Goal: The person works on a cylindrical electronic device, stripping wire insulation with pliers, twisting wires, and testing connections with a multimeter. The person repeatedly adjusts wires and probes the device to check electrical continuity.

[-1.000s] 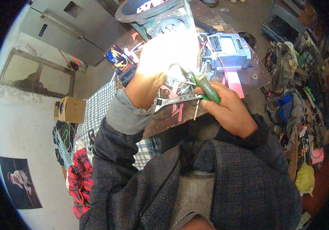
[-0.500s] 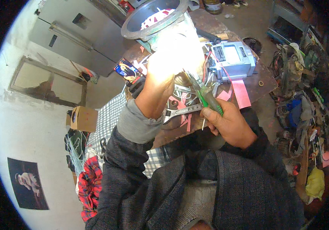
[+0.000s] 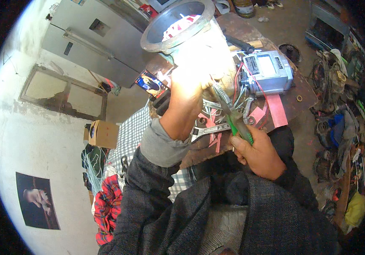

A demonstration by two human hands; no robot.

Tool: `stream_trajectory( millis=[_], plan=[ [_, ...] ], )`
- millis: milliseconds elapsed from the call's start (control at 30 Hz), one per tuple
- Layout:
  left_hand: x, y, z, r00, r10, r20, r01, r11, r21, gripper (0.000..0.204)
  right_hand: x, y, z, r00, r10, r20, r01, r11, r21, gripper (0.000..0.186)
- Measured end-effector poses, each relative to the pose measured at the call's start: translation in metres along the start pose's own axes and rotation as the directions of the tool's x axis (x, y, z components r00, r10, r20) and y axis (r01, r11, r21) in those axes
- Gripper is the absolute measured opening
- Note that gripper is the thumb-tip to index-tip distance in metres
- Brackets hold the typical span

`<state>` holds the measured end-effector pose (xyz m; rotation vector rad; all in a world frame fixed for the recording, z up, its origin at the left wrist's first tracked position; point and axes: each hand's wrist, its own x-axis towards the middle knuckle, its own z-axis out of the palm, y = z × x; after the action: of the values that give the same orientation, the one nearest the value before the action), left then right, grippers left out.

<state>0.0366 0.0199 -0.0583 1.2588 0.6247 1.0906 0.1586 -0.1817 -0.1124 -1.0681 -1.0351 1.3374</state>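
- On the cluttered brown workbench (image 3: 293, 100), a large round metal housing (image 3: 191, 42) stands tipped, its wide flanged mouth facing up and to the left, toward the top of the view; its long axis runs from that rim down and to the right into the glare.
- The left hand (image 3: 191, 89) lies against the side of the housing, below the rim, fingers wrapped onto the body; strong light washes out the knuckles, so how tight the clasp is cannot be told, only that the hand bears on the metal.
- The right hand (image 3: 257, 153) is clenched around the green handles of a pair of long-nose pliers (image 3: 233, 117), thumb over the top of the grips.
- The pliers point up and to the left, their long axis running from the right hand toward the lower edge of the housing; the thin jaws end close by the left hand, and whether they bite on anything is lost in the glare.
- Just right of the housing sits a grey box-shaped meter (image 3: 269, 70) with red and pale wires (image 3: 240, 85) trailing from it toward the housing.
- An adjustable spanner (image 3: 210, 129) lies flat on the bench beneath the pliers, among pink paper strips (image 3: 276, 110).
- A checked cloth (image 3: 131, 136) hangs at the bench's left edge.
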Motion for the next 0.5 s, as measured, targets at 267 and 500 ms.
stream_trajectory(
  millis=[267, 500],
  plan=[
    [-0.002, -0.003, -0.009, 0.999, -0.042, -0.021, 0.042, 0.999, 0.006, 0.014, 0.003, 0.003, -0.005, 0.997, 0.072, 0.023, -0.072, 0.997, -0.013, 0.023],
    [-0.005, 0.002, -0.002, 0.999, -0.038, -0.015, 0.038, 0.999, -0.022, 0.021, 0.003, -0.004, -0.011, 0.987, 0.158, -0.011, -0.159, 0.981, -0.112, 0.029]
  ],
)
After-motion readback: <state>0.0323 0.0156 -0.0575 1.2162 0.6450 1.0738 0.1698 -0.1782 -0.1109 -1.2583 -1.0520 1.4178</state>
